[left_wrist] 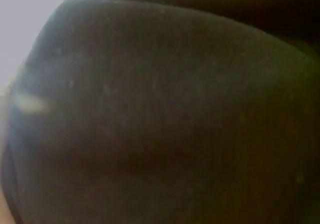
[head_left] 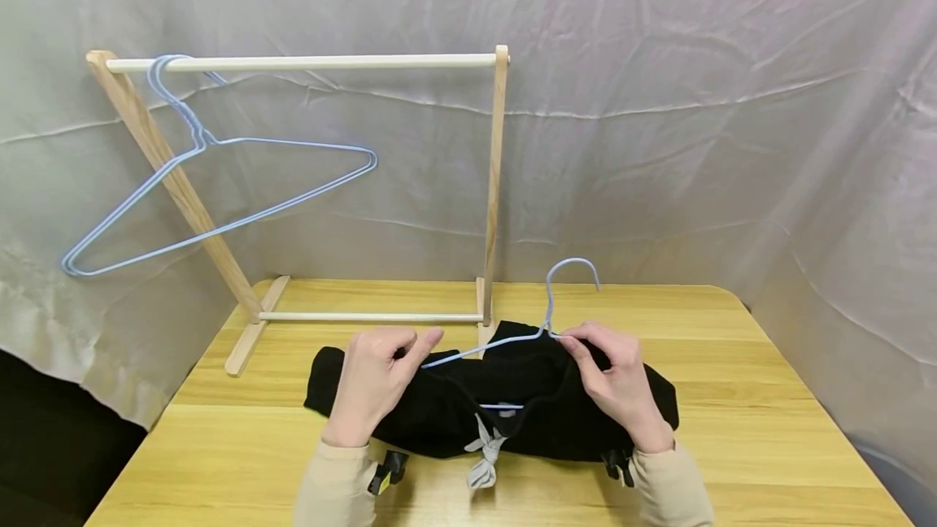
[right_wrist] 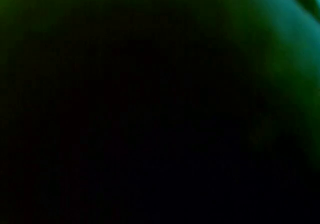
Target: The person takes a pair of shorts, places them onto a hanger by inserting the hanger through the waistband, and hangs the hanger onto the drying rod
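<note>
A black garment [head_left: 446, 429] with a grey tied bow [head_left: 486, 454] at its front lies bunched over the table. A light blue wire hanger [head_left: 508, 340] sits partly inside it: the hook stands up out of the opening, and a bit of the lower bar shows through the gap. The left hand [head_left: 373, 381] has its fingers curled at the garment's left shoulder, thumb close to the hanger's arm. Near the base of the hook, the right hand [head_left: 615, 376] pinches the garment's edge against the hanger wire. Dark cloth [left_wrist: 160, 104] fills the left wrist view; the right wrist view is almost black.
A wooden rack [head_left: 493, 185] stands at the back left of the table [head_left: 732, 429]. From its top rail [head_left: 329, 62] hang light blue wire hangers [head_left: 198, 137] at the left end. Grey fabric [head_left: 659, 145] drapes behind the table.
</note>
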Available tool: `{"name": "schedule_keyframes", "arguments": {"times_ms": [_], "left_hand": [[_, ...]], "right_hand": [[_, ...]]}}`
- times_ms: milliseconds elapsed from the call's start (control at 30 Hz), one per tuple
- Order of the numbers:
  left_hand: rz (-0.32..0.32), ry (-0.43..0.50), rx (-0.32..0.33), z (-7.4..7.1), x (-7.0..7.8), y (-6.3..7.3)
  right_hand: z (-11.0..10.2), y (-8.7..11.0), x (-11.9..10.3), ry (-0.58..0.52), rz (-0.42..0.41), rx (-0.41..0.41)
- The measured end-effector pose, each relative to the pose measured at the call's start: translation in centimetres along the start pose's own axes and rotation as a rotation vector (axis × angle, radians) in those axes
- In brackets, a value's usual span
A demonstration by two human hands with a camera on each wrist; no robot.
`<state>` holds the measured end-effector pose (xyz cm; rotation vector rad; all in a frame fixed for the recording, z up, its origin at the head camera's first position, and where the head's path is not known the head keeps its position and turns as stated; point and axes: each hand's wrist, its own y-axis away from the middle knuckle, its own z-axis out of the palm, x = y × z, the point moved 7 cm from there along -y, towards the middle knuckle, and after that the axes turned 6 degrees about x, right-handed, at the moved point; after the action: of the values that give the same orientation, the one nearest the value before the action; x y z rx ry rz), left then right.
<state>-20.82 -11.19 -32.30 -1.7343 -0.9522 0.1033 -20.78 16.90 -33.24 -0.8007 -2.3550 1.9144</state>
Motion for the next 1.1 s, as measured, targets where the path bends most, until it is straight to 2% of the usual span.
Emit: {"name": "schedule_keyframes", "arguments": {"times_ms": [233, 533, 800, 1100], "left_hand": [[0.078, -0.069, -0.045, 1.3, 1.1, 0.2], [0.128, -0.039, -0.056, 2.4, 2.3, 0.4], [0.168, -0.069, 0.047, 2.3, 2.6, 0.4], [0.102, -0.082, 0.166, 1.1, 1.6, 0.3]], "right_hand": [[0.9, -0.1, -0.9, 0.053, 0.010, -0.016], [1.7, -0.1, -1.8, 0.067, 0.001, -0.035], [1.6, -0.2, -1.6, 0.026, 0.025, -0.041], [0.9, -0.2, -1.0, -0.001, 0.044, -0.025]]}}
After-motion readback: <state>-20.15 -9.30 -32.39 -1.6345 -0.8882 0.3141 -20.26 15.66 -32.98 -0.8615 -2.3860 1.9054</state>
